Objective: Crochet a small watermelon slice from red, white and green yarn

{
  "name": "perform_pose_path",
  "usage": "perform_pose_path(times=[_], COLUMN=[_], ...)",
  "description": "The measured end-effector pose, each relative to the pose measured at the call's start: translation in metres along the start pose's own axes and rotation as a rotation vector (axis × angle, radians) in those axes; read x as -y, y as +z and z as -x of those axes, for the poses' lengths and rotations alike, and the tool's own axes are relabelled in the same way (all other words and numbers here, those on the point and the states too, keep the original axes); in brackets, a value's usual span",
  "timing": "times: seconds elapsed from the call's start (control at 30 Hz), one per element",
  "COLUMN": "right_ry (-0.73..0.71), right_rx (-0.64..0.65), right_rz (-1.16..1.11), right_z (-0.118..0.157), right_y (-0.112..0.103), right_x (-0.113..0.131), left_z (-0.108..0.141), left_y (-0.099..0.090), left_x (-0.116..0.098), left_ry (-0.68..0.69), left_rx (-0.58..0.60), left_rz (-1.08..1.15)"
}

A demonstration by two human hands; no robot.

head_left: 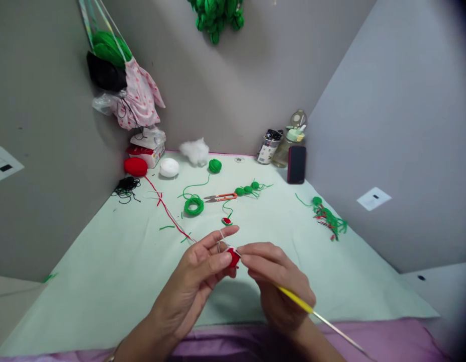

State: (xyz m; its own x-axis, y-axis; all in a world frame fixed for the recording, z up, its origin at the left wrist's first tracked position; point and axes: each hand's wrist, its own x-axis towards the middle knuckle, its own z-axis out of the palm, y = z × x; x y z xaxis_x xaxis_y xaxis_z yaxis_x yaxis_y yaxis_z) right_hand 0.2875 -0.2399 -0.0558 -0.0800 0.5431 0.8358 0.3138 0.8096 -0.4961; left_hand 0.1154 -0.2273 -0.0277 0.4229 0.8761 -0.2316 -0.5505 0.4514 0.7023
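Between thumb and fingers, my left hand [202, 266] pinches a small red crochet piece [233, 257] with white yarn along its top. A white strand passes over my raised left index finger. My right hand [280, 276] grips a crochet hook [296, 300] by its yellow handle, its tip at the top of the red piece and its metal back end pointing down right. Red and white yarn [168, 213] runs from my left hand toward a red yarn ball [135, 166] and a white yarn ball [169, 168]. Just beyond my hands lies a small red and green piece [226, 221].
Orange-handled thread snips [221, 197] lie mid-table beside a green yarn coil [194, 205] and green crocheted beads [248, 189]. At the back are white stuffing [195, 152], a green ball [215, 166], a pen can [269, 147] and a phone [296, 165]. Green and red pieces [329, 218] lie right.
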Motion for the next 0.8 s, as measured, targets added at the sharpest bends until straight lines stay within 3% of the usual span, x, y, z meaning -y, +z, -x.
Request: perform_pose_path(times=[0.23, 0.47, 0.53, 0.63, 0.8], right_ry=[0.093, 0.445, 0.428, 0.326, 0.281], right_rx=[0.066, -0.124, -0.119, -0.088, -0.104], right_rz=[-0.04, -0.421, -0.444, -0.303, -0.192], right_z=[-0.004, -0.011, -0.013, -0.014, -0.013], right_y=[-0.007, -0.003, 0.002, 0.008, 0.011], right_x=[0.008, 0.004, 0.001, 0.001, 0.005], left_z=[-0.001, 0.002, 0.001, 0.0, -0.003], left_y=[-0.006, -0.007, -0.005, -0.004, -0.004], left_x=[-0.003, 0.0, 0.003, 0.007, 0.009], left_ry=[0.237, 0.288, 0.279, 0.233, 0.226], left_rx=[-0.131, -0.152, -0.122, -0.086, -0.104], left_rz=[-0.321, -0.438, -0.395, -0.327, -0.226])
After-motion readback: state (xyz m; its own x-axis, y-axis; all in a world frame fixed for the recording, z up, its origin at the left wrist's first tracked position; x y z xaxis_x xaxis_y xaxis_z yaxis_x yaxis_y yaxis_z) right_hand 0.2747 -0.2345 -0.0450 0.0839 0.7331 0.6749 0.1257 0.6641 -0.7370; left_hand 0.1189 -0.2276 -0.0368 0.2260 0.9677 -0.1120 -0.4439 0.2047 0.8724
